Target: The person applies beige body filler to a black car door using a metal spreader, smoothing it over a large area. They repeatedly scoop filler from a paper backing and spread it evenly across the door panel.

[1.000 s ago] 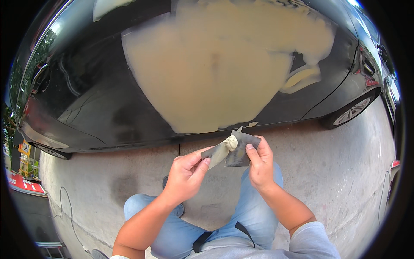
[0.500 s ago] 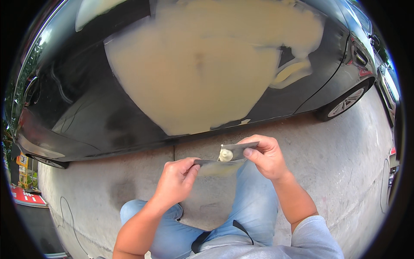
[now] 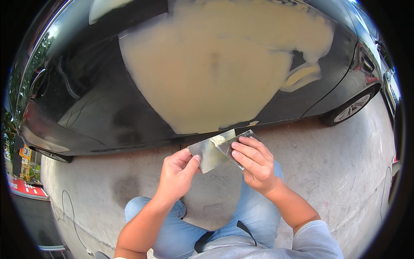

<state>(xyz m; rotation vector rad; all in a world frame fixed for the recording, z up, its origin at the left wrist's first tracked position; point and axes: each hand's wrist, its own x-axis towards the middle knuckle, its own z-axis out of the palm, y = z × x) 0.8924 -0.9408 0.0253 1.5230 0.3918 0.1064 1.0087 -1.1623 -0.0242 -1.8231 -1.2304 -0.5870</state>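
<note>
- A flat metal spreader blade (image 3: 210, 154), pale grey and roughly square, is held by the left hand (image 3: 177, 172), with the thumb pressed on its near left corner and the fingers closed beneath it.
- A second, darker spreader blade (image 3: 238, 144) is pinched by the right hand (image 3: 255, 164); the fingers lie flat on its upper face, and its left edge is laid over the right part of the pale blade.
- A small dab of cream filler putty (image 3: 218, 139) is seen at the far edge, where the two blades meet.
- Both blades are held just in front of the person, above the knees in blue jeans (image 3: 258, 216), near the lower edge of a black car body (image 3: 86, 99).
- A large sanded patch of beige filler (image 3: 207, 73) is spread across the car panel, directly beyond the hands.
- A wheel with a silver rim (image 3: 351, 108) is seen at the far right, resting on the grey concrete ground (image 3: 345, 172).
- At the far left edge, a small yellow-orange sign (image 3: 25, 152) and a red surface (image 3: 21, 187) below it are visible; their details are too small to tell.
</note>
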